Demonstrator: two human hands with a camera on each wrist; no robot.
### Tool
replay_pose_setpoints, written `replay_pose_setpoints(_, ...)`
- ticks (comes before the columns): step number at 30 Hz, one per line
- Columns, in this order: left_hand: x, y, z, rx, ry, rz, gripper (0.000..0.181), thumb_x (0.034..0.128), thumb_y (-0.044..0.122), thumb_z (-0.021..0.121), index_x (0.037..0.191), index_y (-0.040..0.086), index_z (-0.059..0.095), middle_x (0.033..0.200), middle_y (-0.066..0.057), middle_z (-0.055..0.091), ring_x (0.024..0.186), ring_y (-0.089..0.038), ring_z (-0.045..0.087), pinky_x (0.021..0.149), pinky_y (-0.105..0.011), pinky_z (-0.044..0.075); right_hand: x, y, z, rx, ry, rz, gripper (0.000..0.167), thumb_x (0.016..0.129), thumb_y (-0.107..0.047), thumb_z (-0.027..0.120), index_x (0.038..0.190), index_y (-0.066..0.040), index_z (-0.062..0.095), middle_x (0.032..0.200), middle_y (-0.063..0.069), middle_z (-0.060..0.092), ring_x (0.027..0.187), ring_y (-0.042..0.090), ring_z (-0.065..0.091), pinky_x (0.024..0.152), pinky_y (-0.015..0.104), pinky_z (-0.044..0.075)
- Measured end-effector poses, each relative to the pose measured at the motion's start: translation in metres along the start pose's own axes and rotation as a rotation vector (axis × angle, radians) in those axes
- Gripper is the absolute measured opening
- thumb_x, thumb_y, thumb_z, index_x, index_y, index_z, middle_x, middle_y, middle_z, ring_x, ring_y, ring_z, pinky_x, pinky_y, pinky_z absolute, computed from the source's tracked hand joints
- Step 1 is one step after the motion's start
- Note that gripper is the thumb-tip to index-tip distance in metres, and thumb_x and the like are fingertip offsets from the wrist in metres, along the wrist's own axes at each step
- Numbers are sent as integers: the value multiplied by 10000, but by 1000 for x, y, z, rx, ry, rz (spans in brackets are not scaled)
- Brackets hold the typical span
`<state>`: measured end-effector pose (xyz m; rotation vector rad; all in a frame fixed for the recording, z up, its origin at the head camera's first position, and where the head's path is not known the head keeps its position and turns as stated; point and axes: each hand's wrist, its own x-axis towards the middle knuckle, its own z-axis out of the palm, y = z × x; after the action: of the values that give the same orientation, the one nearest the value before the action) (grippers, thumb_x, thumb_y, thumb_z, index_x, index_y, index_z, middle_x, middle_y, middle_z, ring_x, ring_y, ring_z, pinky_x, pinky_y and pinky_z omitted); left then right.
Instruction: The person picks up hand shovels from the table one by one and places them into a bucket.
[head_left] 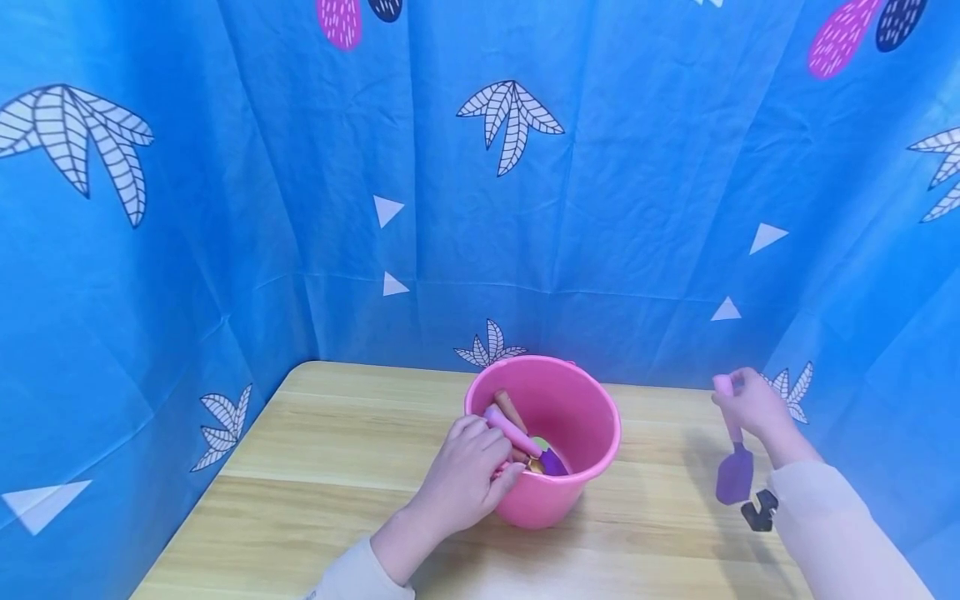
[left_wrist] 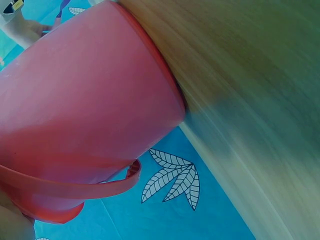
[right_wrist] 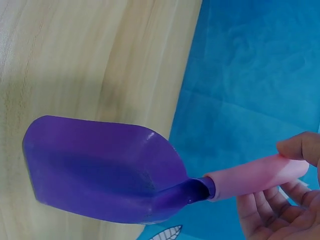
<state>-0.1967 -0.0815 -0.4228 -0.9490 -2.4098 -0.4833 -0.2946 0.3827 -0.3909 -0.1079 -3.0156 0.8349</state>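
In the head view, a pink bucket stands on the wooden table. My left hand grips its near left rim, the fingers bent over the edge. Inside the bucket lie a shovel with a pink handle and purple blade, a brown handle and other pieces partly hidden by the hand. Off to the right, my right hand holds a purple shovel by the end of its pink handle. The right wrist view shows thumb and fingers pinching that handle, with the blade over the table.
The wooden table has a rounded far left corner. Blue curtains with leaf prints hang behind and at both sides. A black piece sits at the right wrist. The bucket's strap handle hangs along its side in the left wrist view.
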Motion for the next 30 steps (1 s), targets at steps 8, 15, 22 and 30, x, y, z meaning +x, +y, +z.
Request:
replay_pose_setpoints(8,-1,0,-1,3,-7,-1,168,996,375,571,978,225,646,910,137,566,978,-98,498,1042,-414,353,-7,-7,-2,3,29,-40,645,972,-315,601,1326,165,354,1208,445,502,1060,590,527,800,644,464)
replay_pose_setpoints(15,-2,0,-1,2,-6,-4,182,1000,383,564,977,222,645,905,135,558,976,-100,497,1040,-415,354,-11,-9,-2,7,48,-50,655,987,-354,588,1335,152,361,1216,438,502,1068,593,516,805,653,454)
replay_pose_setpoints(22,-1,0,0,13,6,15,136,971,350,618,987,220,656,901,131,568,967,-103,501,1035,-419,360,-18,-13,-5,7,82,-64,628,985,-338,589,1325,144,376,1216,434,502,1061,592,516,798,652,457)
replay_pose_setpoints(30,-2,1,0,24,-6,13,228,1019,406,521,997,222,653,917,130,577,980,-102,503,1042,-416,357,-20,-14,-6,23,80,-73,625,994,-364,583,1319,132,384,1243,438,486,1098,614,490,813,671,453)
